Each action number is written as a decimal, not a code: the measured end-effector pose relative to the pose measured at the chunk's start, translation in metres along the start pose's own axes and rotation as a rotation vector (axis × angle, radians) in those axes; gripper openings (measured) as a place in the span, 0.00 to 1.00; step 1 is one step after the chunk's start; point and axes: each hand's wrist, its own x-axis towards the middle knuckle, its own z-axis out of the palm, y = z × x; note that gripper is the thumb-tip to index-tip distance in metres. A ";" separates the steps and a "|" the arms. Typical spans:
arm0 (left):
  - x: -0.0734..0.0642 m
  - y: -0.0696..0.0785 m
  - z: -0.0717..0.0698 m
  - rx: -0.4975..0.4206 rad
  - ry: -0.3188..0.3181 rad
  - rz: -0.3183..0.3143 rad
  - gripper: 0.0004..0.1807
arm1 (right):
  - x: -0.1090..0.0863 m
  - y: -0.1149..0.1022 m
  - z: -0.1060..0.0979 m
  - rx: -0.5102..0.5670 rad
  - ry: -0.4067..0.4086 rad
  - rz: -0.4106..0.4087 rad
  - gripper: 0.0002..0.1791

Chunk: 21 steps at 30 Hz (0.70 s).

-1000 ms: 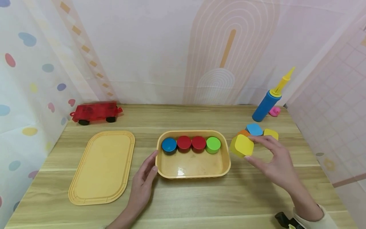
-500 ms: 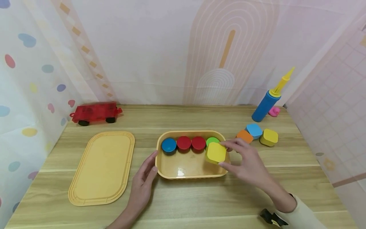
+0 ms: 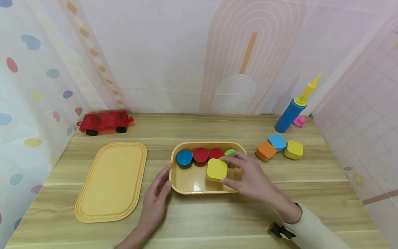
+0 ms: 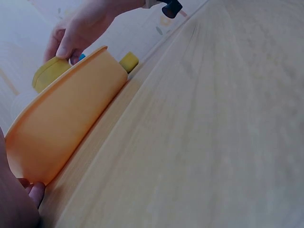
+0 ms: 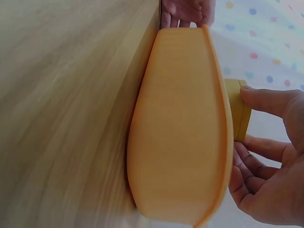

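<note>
Between thumb and fingers, my right hand (image 3: pixel 248 174) pinches a yellow rounded-square block (image 3: pixel 217 168) over the right half of an orange-yellow bin (image 3: pixel 186 189). In the right wrist view the block (image 5: pixel 240 109) shows above the bin's rim. A row of round blocks stands along the bin's far wall: a blue one (image 3: pixel 184 158), two red ones (image 3: pixel 200 156) and a green one (image 3: pixel 230 152), partly hidden by my right hand. My left hand (image 3: pixel 155 199) rests its extended fingers against the bin's left end, its thumb near the rim.
Right of the bin sit orange (image 3: pixel 265 151), light blue (image 3: pixel 277 142) and yellow (image 3: pixel 293 150) rounded-square blocks. Behind them stand a blue pump (image 3: pixel 290 116) and a pink toy duck (image 3: pixel 299 121). A flat yellow lid (image 3: pixel 112 181) lies left; a red toy car (image 3: pixel 105 121) is behind it.
My right hand has carried the yellow block leftward from beside the loose blocks to over the bin. The left hand has stayed at the bin's left end.
</note>
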 end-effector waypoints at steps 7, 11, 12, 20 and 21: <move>0.000 0.000 0.000 0.005 -0.004 -0.002 0.26 | 0.011 -0.004 0.013 -0.014 -0.077 -0.010 0.33; 0.001 0.000 0.001 0.003 0.001 0.000 0.26 | 0.015 -0.007 0.021 -0.035 -0.101 -0.001 0.32; 0.001 0.000 0.001 0.003 0.003 0.000 0.26 | 0.017 -0.008 0.023 -0.040 -0.105 0.001 0.32; 0.001 -0.002 0.001 0.006 0.010 -0.001 0.25 | 0.027 -0.012 0.040 -0.051 -0.155 -0.007 0.31; 0.001 -0.002 0.001 0.006 0.009 -0.002 0.25 | 0.028 -0.012 0.041 -0.044 -0.166 -0.010 0.31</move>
